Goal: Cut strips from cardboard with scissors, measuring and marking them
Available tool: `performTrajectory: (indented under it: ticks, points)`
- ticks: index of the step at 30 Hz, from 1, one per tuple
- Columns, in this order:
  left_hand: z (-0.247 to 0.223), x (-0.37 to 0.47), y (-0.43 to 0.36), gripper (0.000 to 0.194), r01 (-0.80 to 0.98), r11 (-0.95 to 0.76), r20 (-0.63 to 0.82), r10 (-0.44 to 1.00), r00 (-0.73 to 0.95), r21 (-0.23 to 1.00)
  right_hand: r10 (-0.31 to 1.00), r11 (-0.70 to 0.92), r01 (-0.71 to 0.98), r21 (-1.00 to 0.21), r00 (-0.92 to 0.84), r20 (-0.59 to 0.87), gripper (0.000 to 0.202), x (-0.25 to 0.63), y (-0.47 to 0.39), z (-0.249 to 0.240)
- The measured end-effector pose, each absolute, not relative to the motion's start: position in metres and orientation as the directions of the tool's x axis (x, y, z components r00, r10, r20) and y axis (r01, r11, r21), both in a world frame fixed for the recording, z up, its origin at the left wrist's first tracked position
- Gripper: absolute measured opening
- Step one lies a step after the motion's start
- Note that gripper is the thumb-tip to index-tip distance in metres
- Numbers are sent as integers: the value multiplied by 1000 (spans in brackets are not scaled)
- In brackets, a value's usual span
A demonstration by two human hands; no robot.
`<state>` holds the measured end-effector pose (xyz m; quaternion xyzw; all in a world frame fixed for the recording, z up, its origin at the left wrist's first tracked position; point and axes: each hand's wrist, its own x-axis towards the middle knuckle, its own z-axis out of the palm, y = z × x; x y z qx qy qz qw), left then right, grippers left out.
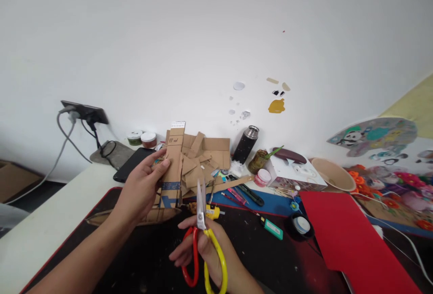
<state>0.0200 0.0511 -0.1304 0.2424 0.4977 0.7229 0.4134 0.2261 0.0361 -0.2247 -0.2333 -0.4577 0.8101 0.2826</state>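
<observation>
My left hand [149, 180] pinches a long strip of cardboard [174, 163] by its left edge, thumb in front. The strip stands upright, with printed marks and a blue band near its lower end. In my right hand [211, 244] is a pair of scissors [200, 213] with one red and one yellow handle. Its blades point up and look nearly closed, to the right of the strip and apart from it. Behind the strip lies a heap of cardboard scraps [198, 165]. A yellow tool [213, 212], partly hidden, lies behind the scissors.
A black flask [246, 144] stands by the wall. Right of the heap are a box cutter [250, 193], a pink jar [262, 177] and a turquoise lighter-like piece [272, 229]. Red sheet [341, 231] covers the right side. A black phone-like slab [133, 164] and cables [64, 136] are left.
</observation>
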Motion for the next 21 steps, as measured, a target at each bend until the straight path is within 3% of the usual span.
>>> performTrajectory:
  ticks: [6, 13, 17, 21]
  points:
    - [-132, 14, 52, 46, -337, -205, -49, 788, -613, 919, 537, -370, -122, -921, -837, -105, 101, 235, 33, -218]
    - [-135, 17, 48, 43, -163, -223, 60, 746, -663, 961, 637, -166, -21, -986, -766, -90, 98, 235, 23, -212]
    - [-135, 20, 45, 44, -115, -169, 59, 771, -634, 979, 620, -115, 23, -993, -779, -90, 89, 237, 21, -207]
    - [-135, 22, 44, 48, -88, -131, 53, 799, -599, 987, 657, -100, 43, -994, -747, -99, 93, 235, 20, -211]
